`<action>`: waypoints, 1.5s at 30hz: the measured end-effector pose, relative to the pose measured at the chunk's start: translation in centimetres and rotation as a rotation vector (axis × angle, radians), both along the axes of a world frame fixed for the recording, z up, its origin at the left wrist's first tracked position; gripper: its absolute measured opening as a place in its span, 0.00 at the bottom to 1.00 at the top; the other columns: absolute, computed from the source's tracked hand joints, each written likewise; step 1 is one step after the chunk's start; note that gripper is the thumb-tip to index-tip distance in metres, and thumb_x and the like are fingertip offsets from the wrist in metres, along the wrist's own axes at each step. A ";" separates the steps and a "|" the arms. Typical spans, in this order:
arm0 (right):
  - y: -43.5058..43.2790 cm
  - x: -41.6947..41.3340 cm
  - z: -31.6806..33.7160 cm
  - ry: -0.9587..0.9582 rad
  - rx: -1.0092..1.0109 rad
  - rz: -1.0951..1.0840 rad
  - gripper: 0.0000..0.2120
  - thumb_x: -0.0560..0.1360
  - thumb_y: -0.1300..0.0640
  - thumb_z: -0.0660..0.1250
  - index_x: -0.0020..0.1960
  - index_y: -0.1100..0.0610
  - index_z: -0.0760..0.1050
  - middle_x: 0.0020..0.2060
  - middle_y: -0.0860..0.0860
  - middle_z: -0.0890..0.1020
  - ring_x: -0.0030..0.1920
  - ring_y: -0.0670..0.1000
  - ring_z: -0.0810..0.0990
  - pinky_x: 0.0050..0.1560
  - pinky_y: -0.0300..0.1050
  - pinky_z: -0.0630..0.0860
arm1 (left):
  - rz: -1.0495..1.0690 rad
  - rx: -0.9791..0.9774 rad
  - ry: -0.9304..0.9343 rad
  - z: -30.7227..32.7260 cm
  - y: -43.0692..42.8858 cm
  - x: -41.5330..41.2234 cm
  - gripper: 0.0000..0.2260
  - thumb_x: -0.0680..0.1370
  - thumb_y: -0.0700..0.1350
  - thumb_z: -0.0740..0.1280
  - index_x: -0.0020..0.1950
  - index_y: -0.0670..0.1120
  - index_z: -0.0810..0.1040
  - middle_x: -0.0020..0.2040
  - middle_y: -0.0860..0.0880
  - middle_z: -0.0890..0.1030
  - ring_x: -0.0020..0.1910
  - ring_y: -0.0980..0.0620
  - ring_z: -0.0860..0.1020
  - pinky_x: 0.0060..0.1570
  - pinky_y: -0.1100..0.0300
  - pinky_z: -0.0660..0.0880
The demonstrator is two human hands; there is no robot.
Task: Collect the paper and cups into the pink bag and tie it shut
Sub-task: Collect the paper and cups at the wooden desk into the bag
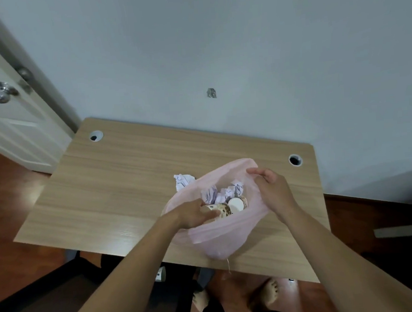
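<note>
A pink plastic bag (220,237) lies open on the wooden table (109,182). Inside it I see crumpled white paper (223,191) and two patterned paper cups, one (237,203) with its white inside facing up. My left hand (194,214) is at the bag's mouth, fingers around the other cup (222,209), which lies on its side. My right hand (273,191) pinches the far right rim of the bag and holds it up. One more crumpled paper ball (182,180) lies on the table just behind the bag's left edge.
Two round cable holes, one (95,136) at the back left and one (295,160) at the back right, sit in the tabletop. A white door (3,97) stands to the left. The wall runs behind the table. My bare feet (236,297) show below the table's front edge.
</note>
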State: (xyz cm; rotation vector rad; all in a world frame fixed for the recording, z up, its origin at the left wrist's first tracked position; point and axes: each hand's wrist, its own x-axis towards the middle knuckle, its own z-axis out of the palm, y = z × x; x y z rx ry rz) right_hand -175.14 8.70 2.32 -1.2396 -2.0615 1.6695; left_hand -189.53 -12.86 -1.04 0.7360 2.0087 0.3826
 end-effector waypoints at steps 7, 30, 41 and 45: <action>0.7 0.5 -0.8 0.017 -0.039 -0.010 0.08 0.85 0.53 0.70 0.59 0.47 0.88 0.57 0.39 0.88 0.59 0.41 0.85 0.61 0.42 0.77 | 0.246 0.330 -0.109 3.2 2.2 -4.3 0.15 0.87 0.56 0.64 0.60 0.47 0.83 0.50 0.49 0.90 0.45 0.47 0.89 0.40 0.53 0.84; 0.3 0.6 -2.2 0.001 -0.140 -0.007 0.10 0.85 0.55 0.69 0.55 0.45 0.89 0.54 0.34 0.89 0.51 0.32 0.83 0.48 0.27 0.73 | 0.993 0.439 -0.166 -9.0 1.2 -9.7 0.11 0.83 0.46 0.73 0.61 0.40 0.85 0.50 0.42 0.88 0.45 0.47 0.87 0.47 0.56 0.86; -1.7 -0.2 -0.2 0.007 -0.114 -0.030 0.12 0.85 0.55 0.68 0.57 0.43 0.89 0.57 0.50 0.90 0.57 0.55 0.84 0.47 0.36 0.76 | 0.245 0.355 -0.222 0.6 -3.0 -2.7 0.22 0.80 0.50 0.78 0.73 0.54 0.80 0.65 0.56 0.83 0.52 0.53 0.87 0.47 0.60 0.84; -2.8 0.2 0.3 -0.011 -0.082 0.001 0.12 0.85 0.55 0.67 0.58 0.44 0.88 0.55 0.46 0.90 0.58 0.56 0.84 0.45 0.36 0.75 | 0.386 0.488 0.023 0.0 -4.7 -2.1 0.14 0.81 0.51 0.76 0.66 0.55 0.84 0.61 0.56 0.85 0.48 0.55 0.84 0.42 0.65 0.80</action>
